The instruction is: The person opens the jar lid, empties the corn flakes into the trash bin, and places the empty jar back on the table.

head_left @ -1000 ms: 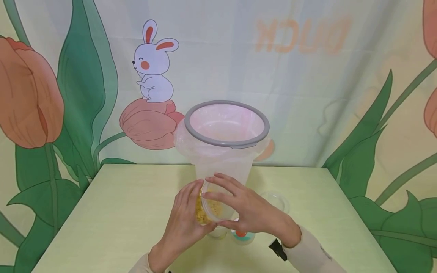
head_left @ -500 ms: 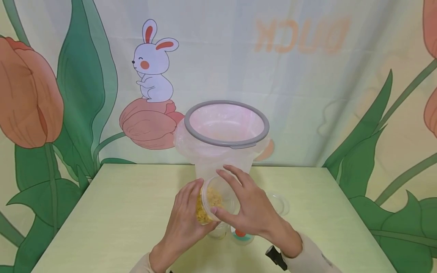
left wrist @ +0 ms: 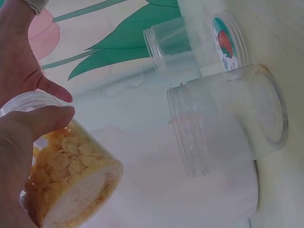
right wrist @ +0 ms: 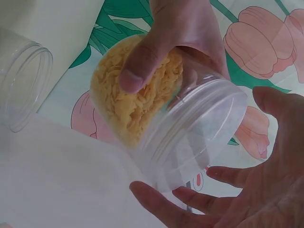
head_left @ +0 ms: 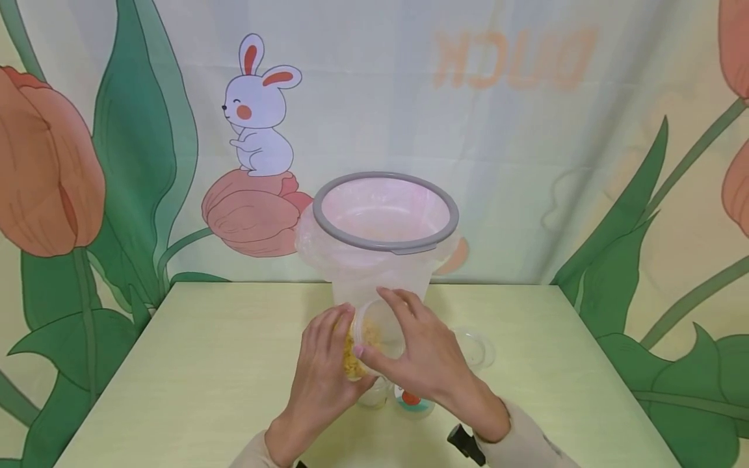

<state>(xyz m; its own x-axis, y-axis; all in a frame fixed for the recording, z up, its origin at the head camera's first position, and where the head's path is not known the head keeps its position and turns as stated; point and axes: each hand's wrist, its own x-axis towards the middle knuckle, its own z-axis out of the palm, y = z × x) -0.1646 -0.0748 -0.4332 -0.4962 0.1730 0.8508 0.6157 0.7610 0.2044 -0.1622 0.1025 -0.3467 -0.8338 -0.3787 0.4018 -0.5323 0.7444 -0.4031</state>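
Head view: left hand (head_left: 320,370) grips a tilted jar of flakes (head_left: 364,338) above the table (head_left: 193,364), just before the lined bin (head_left: 383,224). Right hand (head_left: 418,354), fingers spread and relaxed, cups the jar's open mouth.

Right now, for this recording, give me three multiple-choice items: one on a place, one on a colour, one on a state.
1. Where is the clear plastic jar of yellow flakes?
A. between both hands
B. inside the bin
C. on the floor

2. What colour is the rim ring of the bag-lined bin?
A. red
B. grey
C. black

3. How is the jar?
A. capped upright
C. crushed
B. open and tilted

A: the left hand grips it, right hand beside. B: head view shows grey. B: right wrist view shows its open mouth.
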